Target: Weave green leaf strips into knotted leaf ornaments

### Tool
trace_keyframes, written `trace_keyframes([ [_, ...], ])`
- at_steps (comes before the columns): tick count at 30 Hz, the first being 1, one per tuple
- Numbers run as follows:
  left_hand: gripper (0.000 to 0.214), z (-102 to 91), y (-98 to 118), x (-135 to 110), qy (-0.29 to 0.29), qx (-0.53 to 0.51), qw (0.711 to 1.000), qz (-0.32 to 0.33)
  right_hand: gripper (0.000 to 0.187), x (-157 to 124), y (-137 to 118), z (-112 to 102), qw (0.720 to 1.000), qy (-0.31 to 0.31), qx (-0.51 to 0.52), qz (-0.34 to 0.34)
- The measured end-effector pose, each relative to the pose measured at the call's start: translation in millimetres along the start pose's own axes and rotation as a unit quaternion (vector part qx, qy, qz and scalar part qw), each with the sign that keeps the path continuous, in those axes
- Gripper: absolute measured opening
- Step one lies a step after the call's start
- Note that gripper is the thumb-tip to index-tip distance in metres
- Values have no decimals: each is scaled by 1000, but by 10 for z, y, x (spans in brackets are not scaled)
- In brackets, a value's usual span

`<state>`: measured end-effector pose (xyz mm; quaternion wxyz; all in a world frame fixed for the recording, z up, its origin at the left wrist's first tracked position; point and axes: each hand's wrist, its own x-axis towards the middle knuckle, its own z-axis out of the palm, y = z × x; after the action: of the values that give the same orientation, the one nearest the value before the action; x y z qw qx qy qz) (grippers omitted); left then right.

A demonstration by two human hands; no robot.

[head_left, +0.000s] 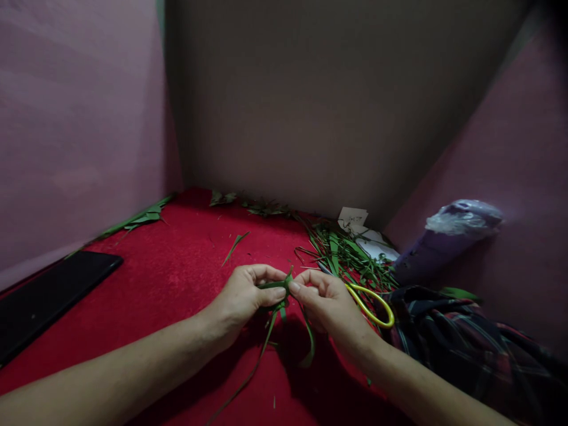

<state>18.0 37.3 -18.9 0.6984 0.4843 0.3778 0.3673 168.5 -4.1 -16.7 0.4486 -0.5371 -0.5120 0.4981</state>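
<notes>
A red cloth [168, 284] covers the whole work surface. It is closed in by a brown board [332, 106] at the back and a pink wall [75, 118] on the left. A dark plaid fabric [465, 337] lies bunched at the right edge, and a flat black slab [48, 293] rests on the cloth at far left, well apart from the hands. A purple roll [444, 236] with crinkled plastic at its top leans in the right corner. In front of it spreads a pile of cut leaves [346, 254], with a white card [352, 218] behind the pile. More leaves [142, 219] trail along the left wall, and a single blade [235, 244] lies alone in mid-cloth. Yellow-handled scissors [377, 302] lie just beside the right hand, between it and the plaid fabric; their blades are hidden.

The leaf strip [277, 286] sits between the two hands, low and centre, raised a little off the cloth. Its folded part is bunched where the fingertips meet, and its loose ends hang down and trail toward the viewer. Nothing blocks the view of it.

The left hand [242, 296] comes in from the lower left with the forearm bare. Its fingers are curled, and thumb and forefinger pinch the strip. The right hand [328, 299] comes in from the lower right, knuckles up, its thumb and forefinger nipping the same fold so that the two thumbs nearly touch.
</notes>
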Motion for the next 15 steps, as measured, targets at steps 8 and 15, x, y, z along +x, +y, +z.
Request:
trace_keyframes([
  [8, 20, 6, -5, 6, 5, -11, 1000, 9, 29, -5, -31, 4, 1000, -5, 25, 6],
  [15, 17, 30, 21, -13, -6, 21, 1000, 20, 30, 6, 1, 8, 998, 42, -49, -14],
])
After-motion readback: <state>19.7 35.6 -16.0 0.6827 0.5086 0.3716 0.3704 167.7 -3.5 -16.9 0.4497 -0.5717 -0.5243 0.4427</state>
